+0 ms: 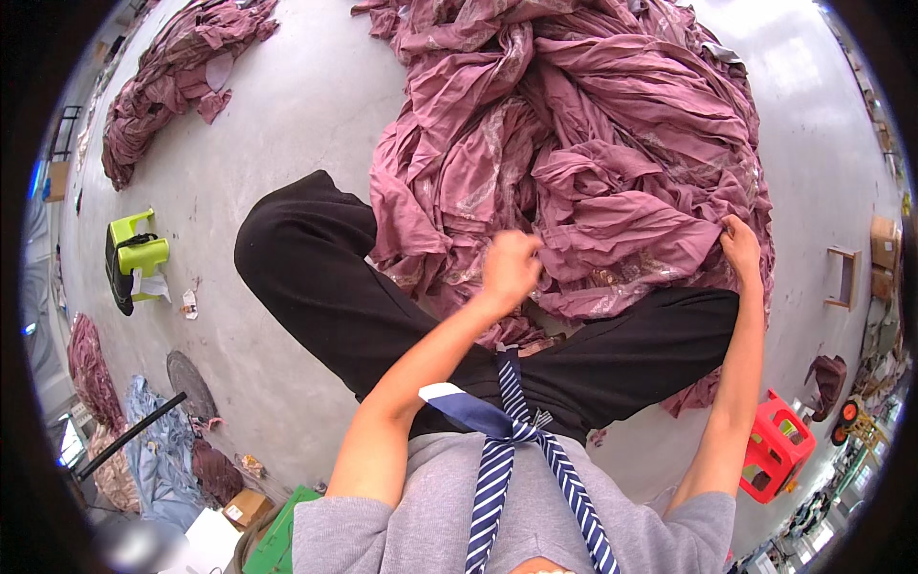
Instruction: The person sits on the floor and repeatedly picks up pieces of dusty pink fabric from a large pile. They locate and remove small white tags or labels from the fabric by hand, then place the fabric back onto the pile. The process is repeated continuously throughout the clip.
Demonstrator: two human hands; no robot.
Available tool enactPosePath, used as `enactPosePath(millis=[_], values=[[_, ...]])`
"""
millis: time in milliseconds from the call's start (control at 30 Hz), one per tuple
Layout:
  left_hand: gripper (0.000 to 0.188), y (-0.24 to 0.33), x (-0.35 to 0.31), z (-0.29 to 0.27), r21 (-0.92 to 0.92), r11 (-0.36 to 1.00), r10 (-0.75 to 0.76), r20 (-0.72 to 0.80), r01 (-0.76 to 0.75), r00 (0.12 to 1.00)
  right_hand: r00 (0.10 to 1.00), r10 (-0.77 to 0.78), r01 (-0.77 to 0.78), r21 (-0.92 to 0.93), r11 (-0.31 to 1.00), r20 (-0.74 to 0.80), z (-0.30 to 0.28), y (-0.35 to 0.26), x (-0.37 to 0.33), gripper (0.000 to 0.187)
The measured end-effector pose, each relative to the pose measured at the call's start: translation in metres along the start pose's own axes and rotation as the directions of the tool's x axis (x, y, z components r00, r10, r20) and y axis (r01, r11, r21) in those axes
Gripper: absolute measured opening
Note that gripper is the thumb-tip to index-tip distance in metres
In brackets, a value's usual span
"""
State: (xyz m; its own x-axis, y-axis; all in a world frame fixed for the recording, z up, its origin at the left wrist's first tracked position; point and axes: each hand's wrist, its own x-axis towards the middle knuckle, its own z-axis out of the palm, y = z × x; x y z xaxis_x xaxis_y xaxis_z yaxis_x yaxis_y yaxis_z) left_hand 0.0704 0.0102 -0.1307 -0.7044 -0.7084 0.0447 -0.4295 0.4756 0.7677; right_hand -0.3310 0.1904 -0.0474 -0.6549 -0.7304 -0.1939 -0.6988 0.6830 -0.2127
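A big heap of dusty-pink fabric [612, 206] with patterned strips is piled in front of me, between and beyond my bent legs. At the heap's right edge, my right hand [741, 251] is closed, pinching a fold of the fabric. My left hand [512, 270] hangs over the near middle of the heap. Its fingers are curled closed and slightly blurred; whatever may be in them is hidden. A blue-and-white striped sash [516, 435] is knotted at my waist.
Another pink fabric pile [172, 81] lies at the far left. A lime-green stool [142, 251] with a dark bag stands left, and a red stool [776, 447] stands at right. Blue cloth [164, 445], a black pole [132, 435] and a cardboard box [249, 507] are at lower left.
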Motion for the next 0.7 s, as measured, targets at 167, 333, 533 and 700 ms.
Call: enactPosePath(millis=[167,333,533,700], values=[[0.080,-0.063,0.049,-0.034,0.317,0.856,-0.324,-0.287,0.408,0.901,0.996,-0.020,0.052,0.369,0.928,-0.090,-0.014,-0.037,-0.003,0.035],[0.103,-0.074,0.066,-0.026,0.377,0.727,-0.605,-0.045,0.574,0.795,0.870,-0.418,0.493,0.495,0.715,-0.262,0.015,-0.226,-0.031,0.023],[0.085,-0.111,0.062,-0.028,0.529,0.698,-0.543,-0.048,0.482,0.838,0.790,-0.612,0.535,0.455,0.711,0.027,0.171,-0.308,-0.004,0.051],[0.048,-0.111,0.090,-0.061,0.418,0.795,-0.425,-0.131,0.439,0.895,0.964,-0.261,0.265,-0.192,0.945,0.044,0.316,0.019,0.008,0.046]])
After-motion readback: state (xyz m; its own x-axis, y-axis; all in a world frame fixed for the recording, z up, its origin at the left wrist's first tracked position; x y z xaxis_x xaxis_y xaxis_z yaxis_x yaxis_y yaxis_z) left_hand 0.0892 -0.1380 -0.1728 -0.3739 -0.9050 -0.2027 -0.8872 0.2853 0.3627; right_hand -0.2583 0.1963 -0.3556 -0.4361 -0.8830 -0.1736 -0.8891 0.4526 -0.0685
